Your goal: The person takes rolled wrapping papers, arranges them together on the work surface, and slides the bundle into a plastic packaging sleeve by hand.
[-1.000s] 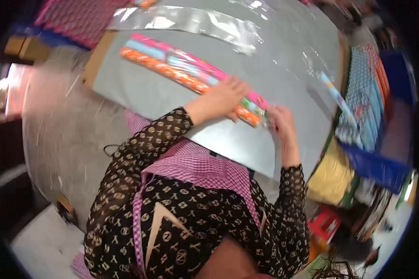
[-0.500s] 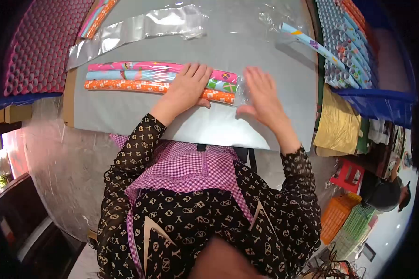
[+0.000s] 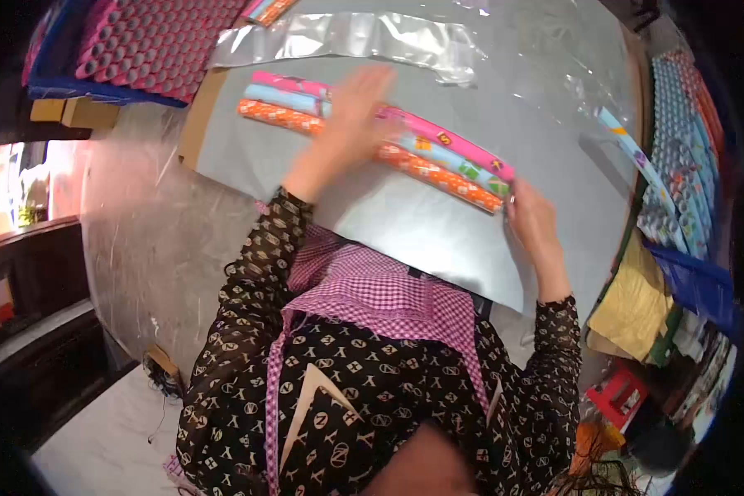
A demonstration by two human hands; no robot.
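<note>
Rolls, three patterned ones side by side, cross the grey counter point(image 3: 438, 240) before you: orange point(image 3: 442, 178) nearest, light blue point(image 3: 438, 154) between, pink point(image 3: 463, 149) farthest. They look light and fairly stiff, likely slick, prone to roll apart or dent if squeezed; a broad, gentle grasp around all three near the middle, steadied at an end, should suit. Your left hand point(image 3: 355, 107), open and blurred, spans them left of centre, though contact cannot be confirmed. Your right hand point(image 3: 533, 219), fingers bent, is at their right end; whether it pinches anything is unclear. Beyond lies a shiny clear strip point(image 3: 347, 37), with pink tubes point(image 3: 157, 50) packed at far left.
</note>
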